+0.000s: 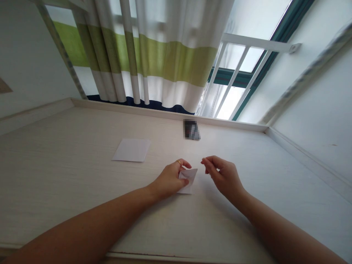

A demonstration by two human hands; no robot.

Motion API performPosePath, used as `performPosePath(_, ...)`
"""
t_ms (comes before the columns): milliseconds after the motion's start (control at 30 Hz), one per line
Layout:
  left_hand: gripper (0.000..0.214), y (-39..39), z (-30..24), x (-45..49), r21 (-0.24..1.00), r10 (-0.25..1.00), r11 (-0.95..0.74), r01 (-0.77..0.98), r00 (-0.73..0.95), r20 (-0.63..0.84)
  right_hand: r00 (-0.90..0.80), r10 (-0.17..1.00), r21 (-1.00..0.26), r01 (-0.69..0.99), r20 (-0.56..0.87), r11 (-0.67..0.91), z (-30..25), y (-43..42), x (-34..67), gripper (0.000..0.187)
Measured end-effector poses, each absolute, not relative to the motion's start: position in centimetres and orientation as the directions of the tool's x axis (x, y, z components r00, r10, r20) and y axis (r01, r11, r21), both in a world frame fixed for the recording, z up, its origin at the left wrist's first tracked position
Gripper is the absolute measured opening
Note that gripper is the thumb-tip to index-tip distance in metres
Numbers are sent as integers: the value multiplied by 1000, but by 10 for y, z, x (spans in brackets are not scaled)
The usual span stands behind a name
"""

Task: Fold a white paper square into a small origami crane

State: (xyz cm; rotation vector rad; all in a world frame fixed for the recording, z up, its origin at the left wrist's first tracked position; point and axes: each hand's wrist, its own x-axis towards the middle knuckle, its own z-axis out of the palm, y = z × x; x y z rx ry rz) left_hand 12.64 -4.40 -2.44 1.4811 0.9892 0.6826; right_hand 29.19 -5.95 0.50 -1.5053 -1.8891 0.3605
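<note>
My left hand (171,178) grips a small piece of white paper (189,183), its thumb lying across the front and the fingers behind. The paper looks folded, with a pointed upper right corner. A gold ring sits on one finger of that hand. To the right of the paper, and apart from it, my right hand (221,171) is raised with thumb and fingertips pinched together. Whether anything small is between those fingertips, I cannot make out. A flat white sheet of paper (132,150) lies on the table beyond my left hand.
The pale wood-grain surface (82,176) has a raised rim (132,111) along its far side. Near that rim lies a small dark, pixelated item (191,129). Behind hang white and green curtains (176,58), with a white railing (233,73) by the window. Walls stand left and right.
</note>
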Motion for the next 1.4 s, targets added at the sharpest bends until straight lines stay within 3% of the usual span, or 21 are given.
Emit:
performPosePath(133,35,-45,-23,126,988,858,49,145,500,-115,-252,958,-789,557,135,258,8,-58,292,24)
performPosePath(233,37,-44,-22,125,992,840,55,109,533,-105,-392,917,-879,408,75,246,8,-56,294,20)
performPosePath(433,40,-44,-21,123,990,779,129,54,612,-135,-520,851,-873,379,73,306,10,-55,299,19)
performPosePath(667,43,-43,-20,124,990,759,125,57,638,-133,-442,896,-866,434,35,248,8,-54,296,19)
performPosePath(833,50,-45,-23,125,987,825,10,158,556,-97,-363,932,-873,454,4,180,3,-53,295,20)
performPosePath(1267,34,-49,-19,127,969,895,-74,237,444,-40,-238,959,-786,559,155,265,5,-60,285,21)
performPosePath(1400,33,-48,-21,127,977,893,-53,204,447,-45,-258,965,-866,473,40,162,6,-59,284,16)
